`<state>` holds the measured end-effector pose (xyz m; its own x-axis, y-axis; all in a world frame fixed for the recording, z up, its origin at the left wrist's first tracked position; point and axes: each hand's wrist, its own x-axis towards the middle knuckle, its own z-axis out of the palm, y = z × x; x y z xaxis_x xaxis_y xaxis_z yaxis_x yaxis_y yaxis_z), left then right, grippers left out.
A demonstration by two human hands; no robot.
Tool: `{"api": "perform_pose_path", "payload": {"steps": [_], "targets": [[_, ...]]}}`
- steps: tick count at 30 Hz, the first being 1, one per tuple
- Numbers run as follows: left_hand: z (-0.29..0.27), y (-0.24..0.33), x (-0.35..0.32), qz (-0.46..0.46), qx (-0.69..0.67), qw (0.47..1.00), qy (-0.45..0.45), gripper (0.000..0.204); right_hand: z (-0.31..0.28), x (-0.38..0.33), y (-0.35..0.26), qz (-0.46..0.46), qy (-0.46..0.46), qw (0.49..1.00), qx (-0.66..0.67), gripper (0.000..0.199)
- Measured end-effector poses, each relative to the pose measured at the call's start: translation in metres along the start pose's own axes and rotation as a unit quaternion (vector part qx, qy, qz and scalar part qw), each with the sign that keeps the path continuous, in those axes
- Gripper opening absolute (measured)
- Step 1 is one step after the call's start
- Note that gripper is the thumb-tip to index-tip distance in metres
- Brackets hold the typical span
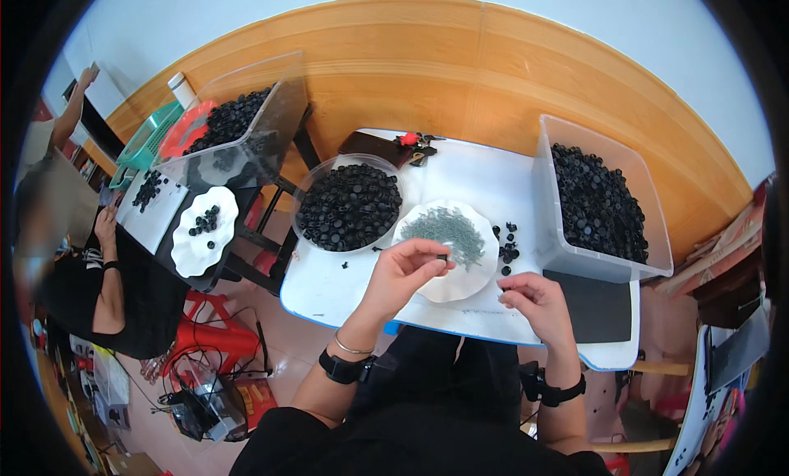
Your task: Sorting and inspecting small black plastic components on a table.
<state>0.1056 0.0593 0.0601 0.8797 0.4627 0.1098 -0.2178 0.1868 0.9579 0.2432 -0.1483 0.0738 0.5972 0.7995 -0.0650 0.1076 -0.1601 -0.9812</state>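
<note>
My left hand [404,277] is closed in a pinch over the front of a white scalloped plate. Between thumb and forefinger it holds a small black plastic part [444,258]. Further right, my right hand [538,302] is also pinched, its fingertips just off the plate's right side; a tiny dark thing may be in them, too small to make out. A heap of small thin grey-green pieces [448,233], perhaps screws or pins, lies on the plate [444,292]. Several loose black parts [509,252] lie on the table right of the plate.
A round transparent tub [299,221] of black caps stands left of the plate. At the right, a tall plastic bin [567,258] holds more, beside a black mat [596,312]. A wallet [374,147] and keys [422,151] lie behind. Another person [107,295] sits at the left table.
</note>
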Motion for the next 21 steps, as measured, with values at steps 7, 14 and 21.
{"api": "perform_pose_path", "payload": {"steps": [7,14,21], "targets": [[0.033,0.008,-0.008,-0.045,-0.200,0.969,-0.136,0.021,0.022,-0.016,-0.038,-0.108,0.050,0.985,0.122,0.019],[0.038,0.000,-0.008,-0.031,-0.245,0.949,-0.196,0.025,0.027,-0.018,-0.039,-0.232,0.079,0.969,0.043,0.022],[0.042,0.004,-0.009,-0.023,-0.228,0.952,-0.203,0.027,0.027,-0.021,-0.038,-0.252,0.109,0.962,0.002,0.021]]}}
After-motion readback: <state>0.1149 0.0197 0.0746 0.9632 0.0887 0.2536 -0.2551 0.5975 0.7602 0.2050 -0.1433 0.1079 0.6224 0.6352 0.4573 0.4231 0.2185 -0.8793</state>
